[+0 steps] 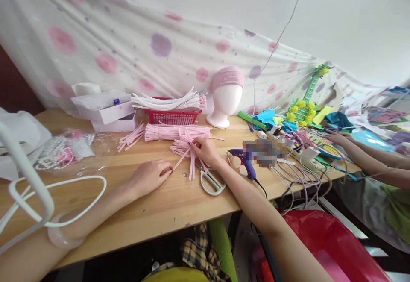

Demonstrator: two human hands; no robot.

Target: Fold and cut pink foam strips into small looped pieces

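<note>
Low over the wooden table, my left hand (152, 175) pinches the lower end of a pink pipe cleaner (180, 159). My right hand (205, 150) is closed at the other end, thumb and finger together on pink pipe cleaners by a loose pile (180, 147). Exactly how many strands it grips cannot be made out. Just behind lies a thick bundle of pink pipe cleaners (163, 132), with a smaller fan of cut pieces (131, 136) to its left. Scissors with pale handles (213, 183) lie under my right wrist, their blades partly hidden.
A red basket (173, 117) of white and pink stems stands behind, beside a mannequin head (226, 98) with a pink cap. A blue glue gun (245, 162), power strip (307, 158) and cables lie right. A white looped stand (57, 183) is left. Another person's arms (368, 154) reach in.
</note>
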